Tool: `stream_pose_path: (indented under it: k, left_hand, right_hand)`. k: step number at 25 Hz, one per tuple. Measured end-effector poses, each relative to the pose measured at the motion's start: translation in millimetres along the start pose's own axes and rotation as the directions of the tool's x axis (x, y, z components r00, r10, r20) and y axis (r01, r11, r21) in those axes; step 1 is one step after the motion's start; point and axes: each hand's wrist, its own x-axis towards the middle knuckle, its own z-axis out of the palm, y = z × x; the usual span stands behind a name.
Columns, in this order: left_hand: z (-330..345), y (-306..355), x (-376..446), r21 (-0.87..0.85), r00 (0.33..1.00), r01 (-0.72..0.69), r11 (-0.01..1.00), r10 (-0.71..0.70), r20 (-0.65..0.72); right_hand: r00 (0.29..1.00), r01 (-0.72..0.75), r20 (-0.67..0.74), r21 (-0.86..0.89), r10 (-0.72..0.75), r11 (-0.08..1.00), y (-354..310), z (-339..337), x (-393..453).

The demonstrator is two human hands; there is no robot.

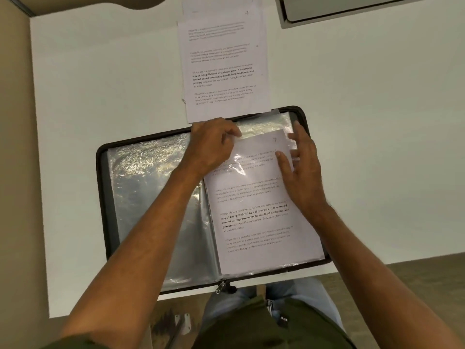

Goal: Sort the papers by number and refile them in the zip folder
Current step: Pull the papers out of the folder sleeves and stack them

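Under the left hand [211, 144], the zip folder [103, 187] shows glossy, crinkled clear plastic sleeves [151, 177] edged in dark matt cloth. Matt white paper [254, 217] lies beneath the right hand [302, 170]; the tabletop [377, 137] looks smooth, matt white.

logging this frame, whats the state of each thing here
zip folder: unzipped, lying open flat on the table
left sleeve page: no paper in it
numbered sheet: partly inside the right sleeve, top corner out
loose papers: stacked on the table above the folder
left hand: fingers pinch the sleeve's top edge
right hand: fingers flat on the sheet
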Motion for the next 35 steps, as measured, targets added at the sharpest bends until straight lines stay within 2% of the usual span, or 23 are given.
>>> stream_pose_path:
  k: [1,3,8,12,16,19,22,24,26,32,35]
  left_hand:
    - [-5,-1,2,-0.034,0.999,0.021,0.999,-0.02,0.032]
    - [-14,-5,9,-0.079,0.994,0.074,0.994,-0.067,0.087]
    - [-28,2,23,-0.085,0.96,0.196,0.977,-0.174,0.218]
    - [-28,10,32,-0.061,0.931,0.182,0.981,-0.152,0.333]
    - [-15,16,33,0.039,0.912,0.101,0.994,-0.109,0.395]
    - [-10,17,33,0.011,0.946,0.112,0.994,-0.11,0.307]
    - [-8,18,37,0.072,0.993,0.106,0.992,-0.11,0.05]
    - [-8,22,43,0.099,0.987,0.103,0.99,-0.09,-0.134]
    - [-10,25,51,0.054,0.962,0.118,0.992,-0.101,-0.256]
    - [-24,23,90,0.049,0.906,0.123,0.991,-0.092,-0.413]
    - [-31,10,96,-0.126,0.918,0.149,0.981,-0.185,-0.35]
  right_hand:
    - [0.996,-0.091,-0.008,0.103,0.092,0.991,-6,-1,-1]
    - [0.983,-0.179,-0.002,0.182,0.182,0.967,-13,-1,-1]
    - [0.991,-0.126,-0.02,0.227,0.134,0.966,-19,3,-4]
    - [0.992,-0.112,-0.018,0.256,0.121,0.96,-20,3,-1]
    - [0.995,-0.097,-0.013,0.249,0.104,0.964,-20,-1,-3]
    - [0.991,-0.134,0.041,0.273,0.128,0.953,-14,-4,-4]
    - [0.975,-0.214,0.122,0.3,0.185,0.93,-8,-7,-6]
    - [0.967,-0.243,0.145,0.278,0.21,0.929,-5,-8,-9]
    - [0.963,-0.26,0.146,0.257,0.229,0.931,-1,-8,-12]
    - [0.946,-0.319,0.144,0.249,0.291,0.914,8,-7,-9]
    - [0.947,-0.317,0.126,0.224,0.295,0.922,11,-7,-9]
